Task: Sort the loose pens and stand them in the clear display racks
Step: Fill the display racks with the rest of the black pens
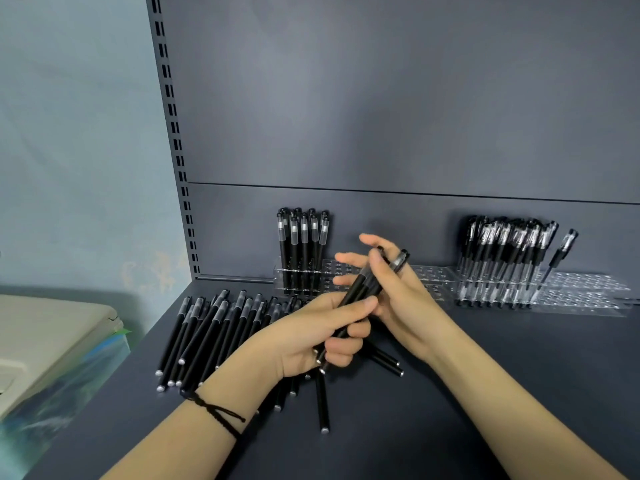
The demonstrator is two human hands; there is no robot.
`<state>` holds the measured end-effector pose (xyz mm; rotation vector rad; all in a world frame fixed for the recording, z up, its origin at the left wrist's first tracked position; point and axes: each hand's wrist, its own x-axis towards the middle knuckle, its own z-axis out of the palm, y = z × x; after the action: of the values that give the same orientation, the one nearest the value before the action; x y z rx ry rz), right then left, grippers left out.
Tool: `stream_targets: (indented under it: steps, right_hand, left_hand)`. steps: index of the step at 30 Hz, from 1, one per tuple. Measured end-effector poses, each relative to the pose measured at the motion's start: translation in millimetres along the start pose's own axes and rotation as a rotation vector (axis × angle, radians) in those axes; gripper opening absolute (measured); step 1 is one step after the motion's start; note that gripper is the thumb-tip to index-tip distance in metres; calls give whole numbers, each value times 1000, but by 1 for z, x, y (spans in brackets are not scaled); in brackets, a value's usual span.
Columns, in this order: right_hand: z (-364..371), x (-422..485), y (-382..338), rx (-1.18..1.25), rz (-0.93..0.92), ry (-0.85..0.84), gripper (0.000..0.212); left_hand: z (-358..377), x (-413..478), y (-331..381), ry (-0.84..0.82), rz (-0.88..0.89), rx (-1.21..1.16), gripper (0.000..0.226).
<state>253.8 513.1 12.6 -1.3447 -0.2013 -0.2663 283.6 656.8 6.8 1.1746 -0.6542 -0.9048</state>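
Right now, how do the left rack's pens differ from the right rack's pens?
The left rack's pens stand upright in a small tight cluster; the right rack's pens lean rightward and are more numerous. The left rack's pens have solid black barrels; the right rack's pens look partly clear. Both stand cap-up.

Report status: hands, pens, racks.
Left hand grips pen bundle; right hand holds its top. Loose pens lie on shelf. Left rack, right rack partly filled; nothing blocking.

The right hand (398,296) hides the left rack's (438,273) middle; the blurred bin (52,341) is cropped.
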Motion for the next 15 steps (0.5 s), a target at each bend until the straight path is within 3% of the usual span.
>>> stream_targets:
  steps: [2, 4, 7, 10, 12, 15]
  right_hand:
    - [-1, 3, -4, 46, 48, 21, 52]
    - [-7, 5, -6, -97, 120, 142, 53]
    - [-27, 5, -1, -771, 166, 207, 35]
    - [-38, 3, 11, -1282, 308, -31, 63]
    - [-34, 2, 13, -1344, 393, -105, 71]
    - [-33, 3, 11, -1244, 380, -98, 53]
  left_hand:
    - [-5, 2, 4, 78, 69, -67, 19]
    - [-12, 3, 9, 229, 127, -109, 22]
    - [-19, 5, 8, 436, 142, -48, 34]
    - [-20, 5, 5, 504, 159, -69, 36]
    - [-20, 5, 5, 522, 193, -73, 34]
    - [-20, 6, 6, 574, 242, -86, 31]
